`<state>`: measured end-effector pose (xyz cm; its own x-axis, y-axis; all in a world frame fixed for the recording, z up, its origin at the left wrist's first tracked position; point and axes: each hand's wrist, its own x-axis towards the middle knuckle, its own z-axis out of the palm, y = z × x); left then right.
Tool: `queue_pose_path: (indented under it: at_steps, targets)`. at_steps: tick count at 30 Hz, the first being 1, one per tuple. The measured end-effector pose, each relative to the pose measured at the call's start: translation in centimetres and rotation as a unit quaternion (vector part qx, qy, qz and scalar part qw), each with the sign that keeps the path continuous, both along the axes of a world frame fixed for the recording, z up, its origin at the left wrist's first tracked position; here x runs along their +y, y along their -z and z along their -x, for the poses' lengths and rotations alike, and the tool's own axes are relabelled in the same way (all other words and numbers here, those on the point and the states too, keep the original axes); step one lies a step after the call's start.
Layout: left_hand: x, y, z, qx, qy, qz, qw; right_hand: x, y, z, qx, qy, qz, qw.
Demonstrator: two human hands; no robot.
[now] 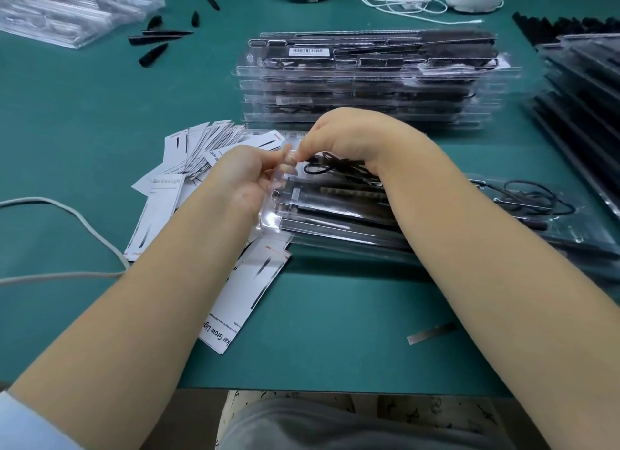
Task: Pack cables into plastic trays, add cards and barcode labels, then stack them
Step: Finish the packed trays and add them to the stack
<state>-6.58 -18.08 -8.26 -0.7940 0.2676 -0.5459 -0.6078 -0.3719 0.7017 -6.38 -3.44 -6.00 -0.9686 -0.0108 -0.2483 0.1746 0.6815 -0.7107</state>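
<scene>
Head view, green table mat (67,114), stacked trays (369,93), scattered cards (201,144)

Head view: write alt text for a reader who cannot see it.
Both hands, left hand and right hand, meet over a clear plastic tray holding a black cable on a green table. Printed cards lie left; a stack of packed trays stands behind.

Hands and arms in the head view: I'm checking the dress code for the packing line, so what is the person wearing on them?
Both forearms are bare from elbow to wrist. The left hand and right hand wear no gloves, and no watch, bracelet or ring shows. The only clothing on an arm is a light blue sleeve edge near the left elbow, at the frame's bottom corner. The fingernails are too blurred to judge.
</scene>
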Motion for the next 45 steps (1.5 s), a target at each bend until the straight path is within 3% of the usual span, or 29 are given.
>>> queue_pose_path:
  at_steps: [6,15,19,23,25,27,30,36,40,45]
  targets:
    - [0.0,-0.3,-0.2,0.020,0.014,0.048,0.999,-0.2,0.5,0.1,-0.034,0.015,0.028,0.999]
    - [0.0,-0.5,-0.4,0.032,-0.002,0.048,0.998,-0.2,0.3,-0.2,0.024,-0.002,-0.028,0.999]
    - [0.1,-0.8,-1.0,0.047,-0.003,0.029,0.998,0.1,-0.8,-0.9,0.073,-0.006,0.022,0.997]
    - [0.3,-1.0,-1.4,0.084,0.007,0.059,0.995,1.1,-2.3,-0.7,0.117,0.160,0.188,0.962]
    - [0.3,-1.2,-1.4,0.081,0.017,0.066,0.994,2.0,-3.0,-1.4,0.117,0.177,0.203,0.956]
    - [0.3,-1.3,-1.2,0.086,0.025,0.084,0.992,3.6,-3.3,-2.8,0.106,0.143,0.176,0.968]
    - [-0.1,-1.5,-1.0,0.109,0.044,0.117,0.986,6.7,-3.0,-5.6,0.120,0.116,0.055,0.984]
    - [-0.6,-1.6,-0.9,0.165,0.071,0.200,0.963,13.6,-0.7,-11.1,0.161,0.210,-0.168,0.950]
    - [-0.4,-1.5,-1.1,0.197,0.073,0.275,0.938,17.8,1.6,-13.3,0.155,0.316,-0.174,0.920]
    - [-0.5,-1.4,-1.0,0.175,0.067,0.208,0.960,19.2,3.5,-14.3,0.169,0.394,-0.128,0.894]
